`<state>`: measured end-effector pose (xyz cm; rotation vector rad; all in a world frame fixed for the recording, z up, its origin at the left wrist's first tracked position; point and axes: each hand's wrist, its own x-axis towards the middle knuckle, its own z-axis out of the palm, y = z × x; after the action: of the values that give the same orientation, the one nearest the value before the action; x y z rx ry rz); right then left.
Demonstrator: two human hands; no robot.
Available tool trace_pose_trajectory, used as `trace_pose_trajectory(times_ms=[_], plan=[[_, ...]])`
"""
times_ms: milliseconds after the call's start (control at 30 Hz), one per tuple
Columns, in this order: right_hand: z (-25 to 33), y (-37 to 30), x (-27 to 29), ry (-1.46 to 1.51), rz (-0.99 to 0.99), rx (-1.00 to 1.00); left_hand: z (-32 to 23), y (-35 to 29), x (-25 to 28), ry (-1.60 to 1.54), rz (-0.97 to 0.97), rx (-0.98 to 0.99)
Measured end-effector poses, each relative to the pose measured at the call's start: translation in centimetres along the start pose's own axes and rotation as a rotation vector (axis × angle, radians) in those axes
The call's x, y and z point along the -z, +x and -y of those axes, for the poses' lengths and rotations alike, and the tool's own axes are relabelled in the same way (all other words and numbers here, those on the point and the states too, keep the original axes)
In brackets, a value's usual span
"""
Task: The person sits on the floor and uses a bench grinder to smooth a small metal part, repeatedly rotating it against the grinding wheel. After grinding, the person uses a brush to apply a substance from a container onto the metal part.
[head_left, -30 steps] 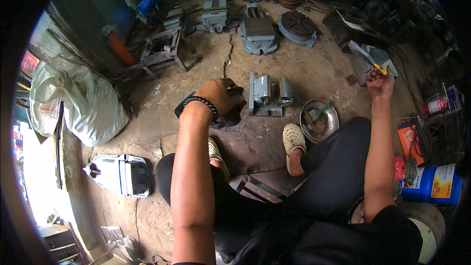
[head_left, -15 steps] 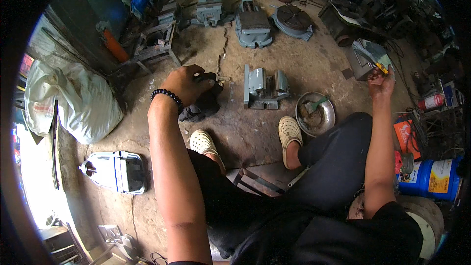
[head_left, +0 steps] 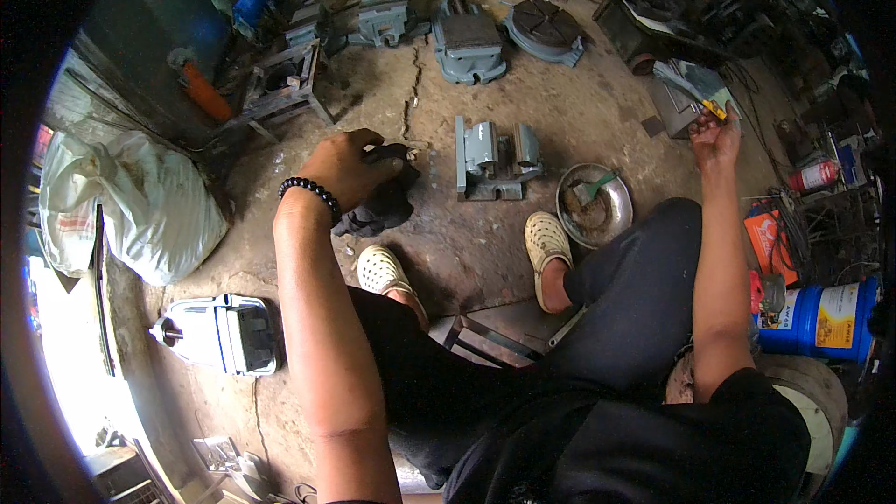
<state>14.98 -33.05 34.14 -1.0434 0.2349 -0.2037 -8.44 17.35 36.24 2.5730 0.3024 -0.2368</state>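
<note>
My left hand (head_left: 347,170), with a black beaded bracelet at its wrist, is closed on a bunched black cloth (head_left: 381,203). Part of the cloth rests on the floor by my left clog. To the cloth's right stands a grey machine vise (head_left: 497,159) with its jaws apart. Out at the far right, my right hand (head_left: 716,142) is turned palm up, its fingers closed around a small yellow thing (head_left: 714,109). Fingers hide part of that, and its kind is unclear. Just beyond it are a grey box (head_left: 674,105) and a shiny bluish sheet.
A metal bowl (head_left: 623,215) with a green-handled brush (head_left: 594,189) sits by my right clog (head_left: 546,245). More grey vises (head_left: 469,47) and a round rotary table (head_left: 544,30) stand farther off. White sacks (head_left: 154,210) and another vise (head_left: 224,334) are left; a blue bucket (head_left: 812,317) is right.
The whole view has shifted slightly. My right hand has moved a little with the yellow thing, nearer the grey box. My left hand keeps its hold on the cloth, its fingers slightly lower.
</note>
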Motion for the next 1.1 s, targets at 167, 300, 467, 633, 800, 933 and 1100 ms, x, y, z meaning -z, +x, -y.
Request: trace_pose_trajectory(times_ms=[167, 300, 467, 633, 800, 933, 1100], plan=[[-0.2, -0.9, -1.1, -0.053, -0.028, 0.022, 0.6, 0.2, 0.1, -0.005, 0.01, 0.011], [0.4, -2.6, -2.6, -0.19, 0.109, -0.017, 0.9, 0.4, 0.4, -0.019, 0.024, 0.008], [-2.1, -6.4, -4.2, -0.417, 0.403, -0.241, 1.2, 1.1, 0.7, -0.003, 0.021, 0.003], [-12.8, -10.9, -1.4, -0.496, 0.345, -0.649, 0.9, 2.6, -0.1, -0.028, 0.067, 0.029], [-22.6, -13.2, 4.6, -0.493, 0.073, -0.635, 0.3, 3.4, -0.7, -0.014, 0.079, -0.006], [-28.6, -13.0, 6.7, -0.743, 0.237, -0.446, -0.1, 4.2, -0.4, -0.012, 0.098, -0.007], [-35.1, -12.1, 6.2, -0.501, 0.125, -0.341, -0.5, 5.5, -0.5, -0.127, 0.122, 0.042]])
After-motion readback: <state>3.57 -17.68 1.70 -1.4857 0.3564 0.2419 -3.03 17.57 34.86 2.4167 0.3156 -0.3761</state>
